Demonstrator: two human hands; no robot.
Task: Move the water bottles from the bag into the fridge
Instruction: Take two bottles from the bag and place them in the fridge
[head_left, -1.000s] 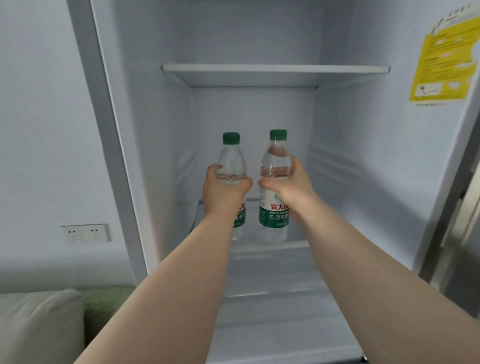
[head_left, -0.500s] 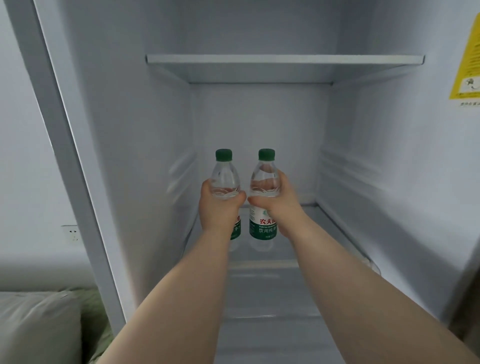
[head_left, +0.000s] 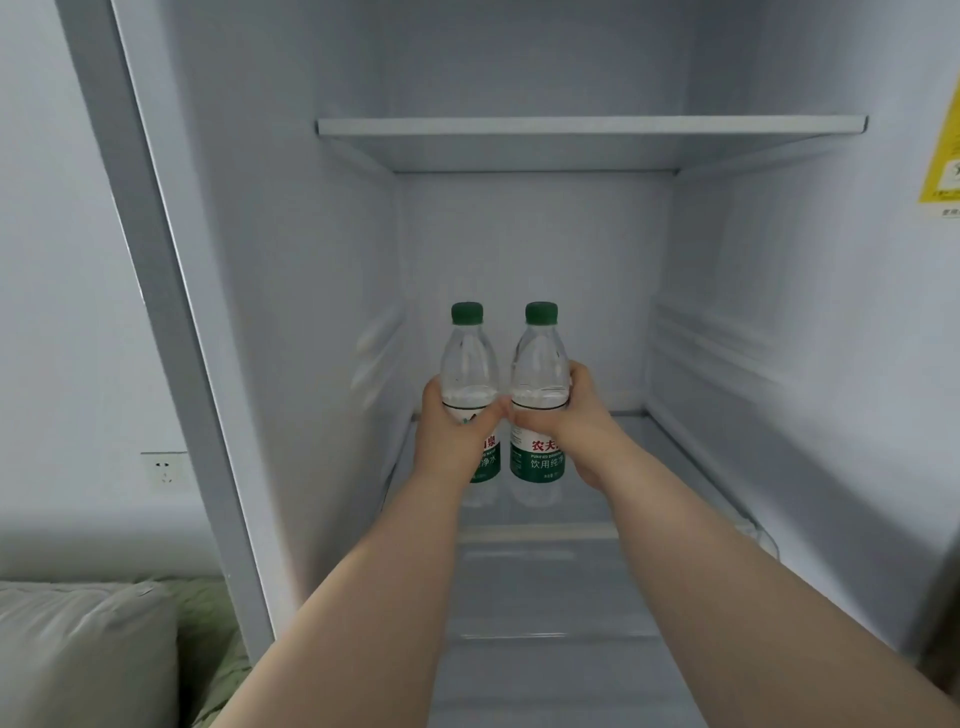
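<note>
Grasping one clear, green-capped plastic water bottle (head_left: 469, 374) mid-body, the left hand (head_left: 453, 439) matched the right hand (head_left: 574, 428) on its twin (head_left: 537, 374), upright, touching, over the white fridge's glass shelf (head_left: 623, 467) at twelve o'clock; probably light, slippery.

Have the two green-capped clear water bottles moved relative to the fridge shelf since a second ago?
Yes. The bottles have gone deeper along the lower glass shelf, from near its front edge towards the back wall.
</note>
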